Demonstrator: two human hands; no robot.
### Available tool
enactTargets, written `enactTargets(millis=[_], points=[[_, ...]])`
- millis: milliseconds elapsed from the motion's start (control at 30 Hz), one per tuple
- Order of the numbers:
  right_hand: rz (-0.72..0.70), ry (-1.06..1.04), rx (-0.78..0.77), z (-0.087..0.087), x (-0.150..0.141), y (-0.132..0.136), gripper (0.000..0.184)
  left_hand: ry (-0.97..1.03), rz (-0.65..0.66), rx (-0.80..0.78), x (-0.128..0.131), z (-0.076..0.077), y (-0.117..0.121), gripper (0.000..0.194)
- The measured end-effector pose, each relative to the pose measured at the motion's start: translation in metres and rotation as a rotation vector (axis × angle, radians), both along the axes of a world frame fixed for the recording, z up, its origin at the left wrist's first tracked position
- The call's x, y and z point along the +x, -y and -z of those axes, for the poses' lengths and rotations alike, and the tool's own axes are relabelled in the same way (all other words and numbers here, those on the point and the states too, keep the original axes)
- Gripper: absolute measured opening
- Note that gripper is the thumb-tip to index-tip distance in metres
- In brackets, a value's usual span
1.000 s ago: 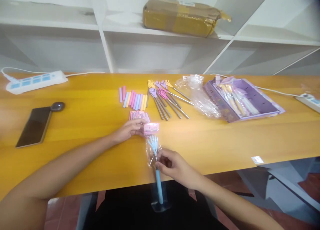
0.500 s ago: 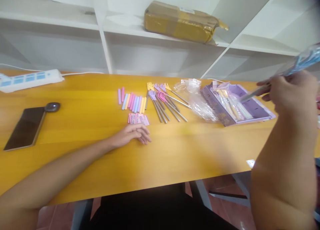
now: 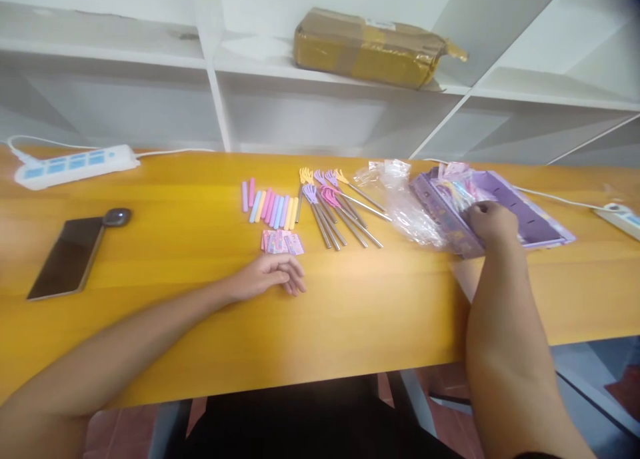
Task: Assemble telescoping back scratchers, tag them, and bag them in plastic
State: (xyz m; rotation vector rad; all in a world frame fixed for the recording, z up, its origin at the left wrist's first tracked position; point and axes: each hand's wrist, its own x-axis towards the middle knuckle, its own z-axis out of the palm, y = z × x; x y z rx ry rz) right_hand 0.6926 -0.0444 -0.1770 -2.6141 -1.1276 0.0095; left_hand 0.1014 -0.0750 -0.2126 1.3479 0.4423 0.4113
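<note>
My left hand rests on the yellow table with its fingers loosely stretched and nothing in them, just below a small stack of pink cards. My right hand reaches into the purple box, fingers curled among the wrapped packets there; what they grip is hidden. Between the hands lie a row of pastel handles and several metal rods with coloured claw heads. Crumpled clear bags lie beside the box.
A dark phone and a small dark round object lie at the left. One white power strip sits at the back left, another power strip at the right edge. A taped cardboard parcel rests on the white shelf behind.
My right hand lifted the wrapped blue claw stick from the table's front edge, swung it up to the right, and has now come down into the purple box. My left hand let go of the pink card.
</note>
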Motion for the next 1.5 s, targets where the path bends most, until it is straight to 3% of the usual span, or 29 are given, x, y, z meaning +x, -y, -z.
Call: enactTargets(millis=[267, 400, 567, 733, 900, 1033, 1167, 1267, 1400, 1500], points=[[-0.078, 0.148, 0.306, 0.013, 0.014, 0.008, 0.005, -0.058, -0.010, 0.045, -0.001, -0.001, 0.002, 0.014], [-0.070, 0.257, 0.479, 0.011, 0.008, 0.016, 0.025, -0.090, -0.010, 0.065, -0.002, 0.000, 0.001, 0.013], [-0.177, 0.342, 0.616, 0.001, -0.019, 0.015, 0.021, -0.076, -0.056, 0.101, -0.002, -0.002, 0.002, 0.012], [-0.492, 0.352, 0.500, 0.003, -0.085, 0.006, 0.023, -0.075, -0.077, 0.112, -0.002, -0.001, 0.004, 0.010], [-0.817, 0.308, 0.275, 0.027, -0.140, -0.009, 0.032, -0.077, -0.075, 0.168, -0.003, 0.001, 0.001, 0.011], [-0.877, 0.321, 0.136, 0.047, -0.154, -0.021, 0.042, -0.073, -0.083, 0.192, -0.003, 0.000, 0.001, 0.014], [-0.849, 0.342, 0.113, 0.052, -0.158, -0.024, 0.047, -0.079, -0.126, 0.228, -0.004, -0.001, 0.002, 0.014], [-0.853, 0.358, 0.137, 0.051, -0.162, -0.021, 0.048, -0.115, -0.259, 0.449, -0.008, -0.009, -0.003, 0.017], [-0.829, 0.370, 0.192, 0.050, -0.166, -0.021, 0.046, -0.261, -0.576, 0.940, -0.029, -0.022, -0.034, 0.021], [-0.871, 0.374, 0.243, 0.049, -0.167, -0.024, 0.041, -0.497, -0.613, 1.244, -0.056, -0.022, -0.070, 0.026]])
